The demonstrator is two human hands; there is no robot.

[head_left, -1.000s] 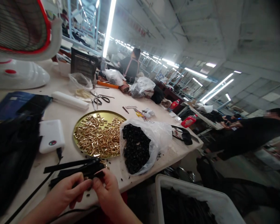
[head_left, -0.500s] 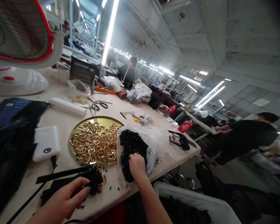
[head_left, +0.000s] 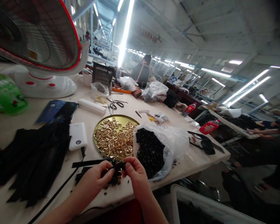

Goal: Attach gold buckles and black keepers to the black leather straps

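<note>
My left hand (head_left: 96, 177) is closed on a black strap (head_left: 117, 167), thumb and fingers pinched together. At the strap's right end, the fingers of my right hand (head_left: 137, 175) pinch it. Whether a small black piece is also between them is hidden. Beneath both hands lies a bundle of black straps with gold buckles (head_left: 118, 179) at its end. Just behind is a round gold tray (head_left: 96, 147) heaped with small gold buckles. Beside my right hand, a clear plastic bag (head_left: 174, 140) lies on its side, its mouth full of small black pieces (head_left: 150, 152).
A white power bank (head_left: 78, 137) with a cable and a pile of black strips (head_left: 40, 158) lie left. A fan (head_left: 44, 84) stands behind them. Scissors (head_left: 116, 104) and black-handled tools lie farther back. A white bin (head_left: 200, 202) sits below the table's right edge. People work in the background.
My right hand has left the black pieces in the bag and come to my left hand, at the strap's end. The strap is raised between both hands. The view has turned left.
</note>
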